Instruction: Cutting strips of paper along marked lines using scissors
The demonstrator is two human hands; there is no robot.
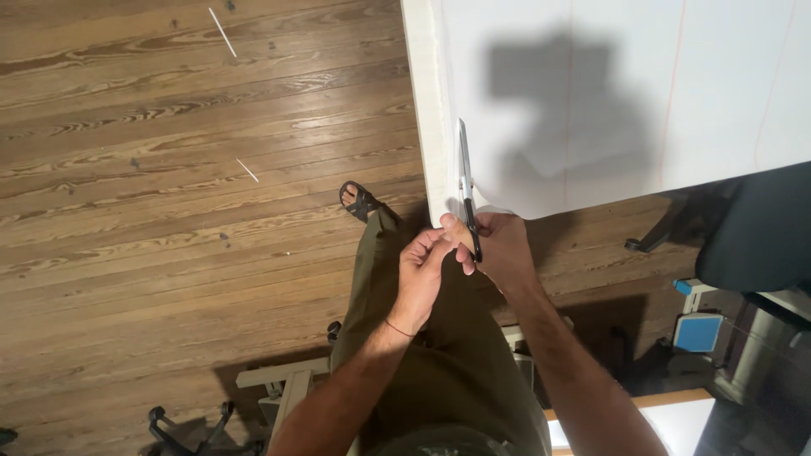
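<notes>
Both hands met at white sheet's [608, 101] edge: right hand [498, 249] gripped scissors [466, 190]; left hand [421, 270] pinched its corner.

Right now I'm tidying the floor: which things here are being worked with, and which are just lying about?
In use:
right hand
left hand
scissors
white sheet

Lying about:
two thin white strips on the wooden floor
blue box
wheeled chair base

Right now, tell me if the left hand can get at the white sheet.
Probably yes: the left hand is beside the right hand and scissors, just short of the white sheet edge, nothing between.
</notes>
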